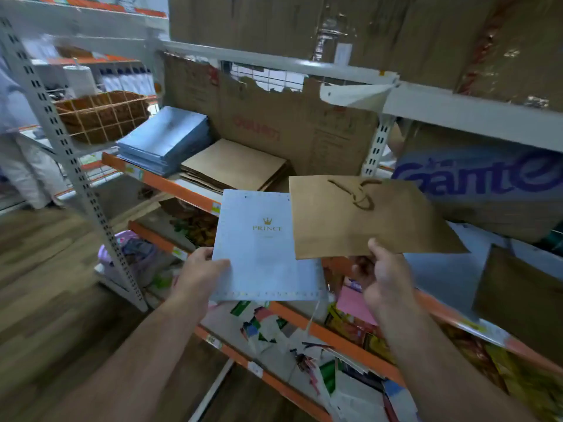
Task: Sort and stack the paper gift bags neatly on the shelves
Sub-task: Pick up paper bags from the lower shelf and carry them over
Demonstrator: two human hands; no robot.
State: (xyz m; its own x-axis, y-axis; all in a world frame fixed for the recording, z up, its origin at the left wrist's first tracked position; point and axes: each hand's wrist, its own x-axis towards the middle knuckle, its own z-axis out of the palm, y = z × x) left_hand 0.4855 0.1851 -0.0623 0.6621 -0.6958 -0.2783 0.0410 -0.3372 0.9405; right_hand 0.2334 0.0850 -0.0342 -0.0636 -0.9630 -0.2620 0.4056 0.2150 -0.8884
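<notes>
My left hand [201, 275] grips the lower left corner of a flat pale blue gift bag [262, 248] printed with a gold crown and "PRINCE". My right hand [384, 275] pinches the bottom edge of a flat brown kraft gift bag [350, 220] whose twisted handle lies on its face. Both bags hang in front of the orange-edged shelf [170, 185]. On that shelf a stack of blue bags [167, 138] lies at the left, with a stack of brown kraft bags [234, 166] beside it to the right.
A torn cardboard sheet [274, 126] lines the shelf's back. A wicker basket [102, 115] stands at the left and a "Gante" box [475, 178] at the right. Another brown bag [524, 303] leans at the far right. Lower shelves hold mixed coloured bags [289, 330]. A person [18, 147] stands at far left.
</notes>
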